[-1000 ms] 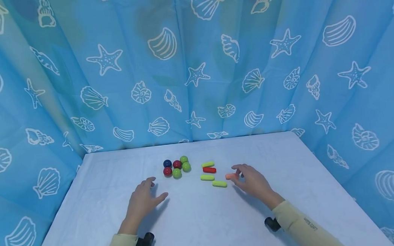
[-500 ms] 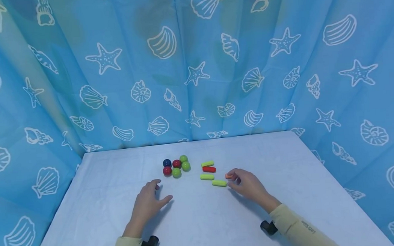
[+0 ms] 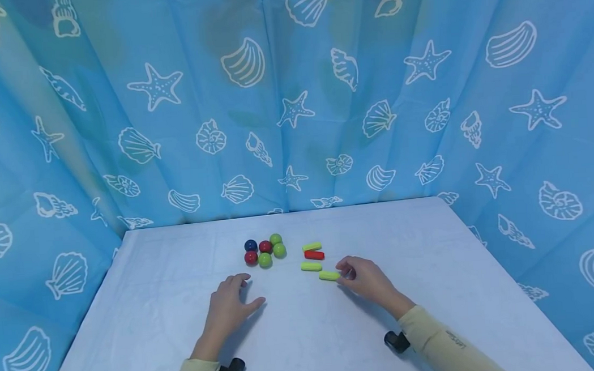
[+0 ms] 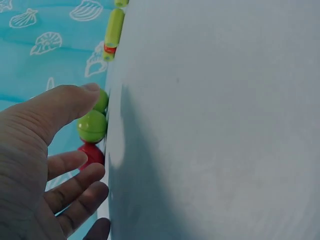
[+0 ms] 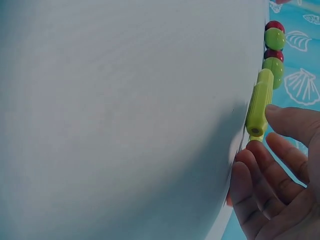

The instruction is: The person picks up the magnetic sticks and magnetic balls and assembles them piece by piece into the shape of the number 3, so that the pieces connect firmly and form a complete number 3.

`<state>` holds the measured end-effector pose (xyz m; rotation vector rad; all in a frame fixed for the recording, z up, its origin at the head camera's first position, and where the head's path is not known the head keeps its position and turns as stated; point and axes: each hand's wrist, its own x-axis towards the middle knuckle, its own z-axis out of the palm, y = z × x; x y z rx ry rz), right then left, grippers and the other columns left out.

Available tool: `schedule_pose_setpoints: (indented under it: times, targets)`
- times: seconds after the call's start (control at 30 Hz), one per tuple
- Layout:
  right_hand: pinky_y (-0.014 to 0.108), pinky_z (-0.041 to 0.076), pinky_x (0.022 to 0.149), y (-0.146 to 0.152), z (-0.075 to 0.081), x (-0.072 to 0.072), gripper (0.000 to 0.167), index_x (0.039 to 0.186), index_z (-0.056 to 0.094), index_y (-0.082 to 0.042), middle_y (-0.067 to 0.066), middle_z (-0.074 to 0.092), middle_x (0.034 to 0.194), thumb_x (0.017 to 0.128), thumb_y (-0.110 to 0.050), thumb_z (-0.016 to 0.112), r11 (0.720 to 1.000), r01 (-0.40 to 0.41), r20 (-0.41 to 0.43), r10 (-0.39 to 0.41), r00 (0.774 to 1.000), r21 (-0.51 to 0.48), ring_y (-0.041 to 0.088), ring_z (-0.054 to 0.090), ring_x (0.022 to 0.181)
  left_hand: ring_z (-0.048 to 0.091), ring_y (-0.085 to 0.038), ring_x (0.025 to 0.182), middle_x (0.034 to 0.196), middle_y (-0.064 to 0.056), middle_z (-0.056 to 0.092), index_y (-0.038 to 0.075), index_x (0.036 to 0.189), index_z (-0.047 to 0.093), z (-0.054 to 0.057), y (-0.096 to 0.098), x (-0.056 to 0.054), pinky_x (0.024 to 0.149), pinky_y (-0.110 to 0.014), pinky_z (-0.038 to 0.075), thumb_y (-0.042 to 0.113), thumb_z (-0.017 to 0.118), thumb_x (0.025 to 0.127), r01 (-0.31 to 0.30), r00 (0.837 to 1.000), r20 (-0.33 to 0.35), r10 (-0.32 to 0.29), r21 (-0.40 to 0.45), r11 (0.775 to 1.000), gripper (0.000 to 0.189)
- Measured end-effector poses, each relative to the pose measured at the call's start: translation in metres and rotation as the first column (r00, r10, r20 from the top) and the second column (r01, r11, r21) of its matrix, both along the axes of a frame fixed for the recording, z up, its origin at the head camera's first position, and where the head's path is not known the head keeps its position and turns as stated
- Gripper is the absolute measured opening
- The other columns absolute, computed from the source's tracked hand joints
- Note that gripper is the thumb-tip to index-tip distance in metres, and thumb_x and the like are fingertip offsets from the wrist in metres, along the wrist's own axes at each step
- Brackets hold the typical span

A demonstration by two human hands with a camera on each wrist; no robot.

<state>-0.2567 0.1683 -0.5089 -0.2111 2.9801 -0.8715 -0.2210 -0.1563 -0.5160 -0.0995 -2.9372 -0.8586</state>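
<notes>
My left hand hovers over the white table, its thumb and fingers spread, holding nothing. Beyond its fingertips lie several small glossy balls: green, red and dark blue. My right hand is at the right end of the nearest yellow-green ribbed stick. Its thumb and fingers are apart in the right wrist view, with loosely bent fingers; whether the thumb touches the stick I cannot tell. An orange piece peeks out behind those fingers, mostly hidden.
A red stick lies between two more yellow-green sticks, left of my right hand. A blue shell-patterned curtain hangs behind and beside the white table. Each wrist carries a black camera.
My right hand has moved left, past the orange piece to the near yellow-green stick, and now hides the orange piece in the head view. My left hand has drifted slightly right and nearer.
</notes>
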Motion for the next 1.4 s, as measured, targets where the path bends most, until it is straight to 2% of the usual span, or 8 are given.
schedule_pose_setpoints:
  times: [0.37, 0.6, 0.87, 1.4]
  targets:
    - [0.033, 0.054, 0.081, -0.002, -0.001, -0.005, 0.020, 0.102, 0.071, -0.019, -0.008, 0.065, 0.089, 0.086, -0.013, 0.081, 0.999, -0.031, -0.012, 0.031, 0.999, 0.022, 0.011, 0.058, 0.083, 0.060, -0.029, 0.108, 0.114, -0.008, 0.065, 0.007, 0.129, 0.062, -0.003, 0.007, 0.000, 0.095, -0.053, 0.048, 0.036, 0.087, 0.080, 0.020, 1.000, -0.019, -0.020, 0.003, 1.000, 0.062]
    - [0.034, 0.054, 0.080, -0.002, 0.002, -0.004, 0.018, 0.099, 0.070, -0.020, -0.008, 0.065, 0.089, 0.087, -0.011, 0.080, 0.999, -0.051, -0.001, 0.051, 0.999, 0.015, 0.011, 0.058, 0.083, 0.060, -0.029, 0.110, 0.113, -0.007, 0.065, 0.008, 0.129, 0.062, -0.003, 0.012, 0.000, 0.099, -0.057, 0.044, 0.035, 0.087, 0.080, 0.013, 1.000, 0.003, -0.013, 0.001, 1.000, 0.061]
    - [0.034, 0.054, 0.080, -0.003, 0.003, -0.002, 0.017, 0.098, 0.070, -0.020, -0.008, 0.065, 0.088, 0.087, -0.011, 0.080, 0.998, -0.062, 0.021, 0.062, 0.998, 0.005, 0.011, 0.058, 0.083, 0.059, -0.026, 0.104, 0.106, -0.004, 0.064, 0.008, 0.127, 0.063, -0.004, 0.015, 0.001, 0.097, -0.056, 0.044, 0.037, 0.087, 0.080, 0.013, 1.000, 0.010, -0.012, -0.015, 1.000, 0.060]
    - [0.031, 0.053, 0.077, -0.010, -0.002, 0.000, 0.018, 0.095, 0.071, -0.023, -0.010, 0.065, 0.088, 0.085, -0.012, 0.082, 0.994, -0.112, 0.022, 0.112, 0.993, -0.016, 0.010, 0.058, 0.081, 0.059, -0.025, 0.104, 0.105, -0.002, 0.064, 0.010, 0.125, 0.064, -0.002, 0.025, 0.005, 0.096, -0.054, 0.045, 0.037, 0.087, 0.079, 0.022, 1.000, 0.018, -0.022, -0.012, 1.000, 0.058]
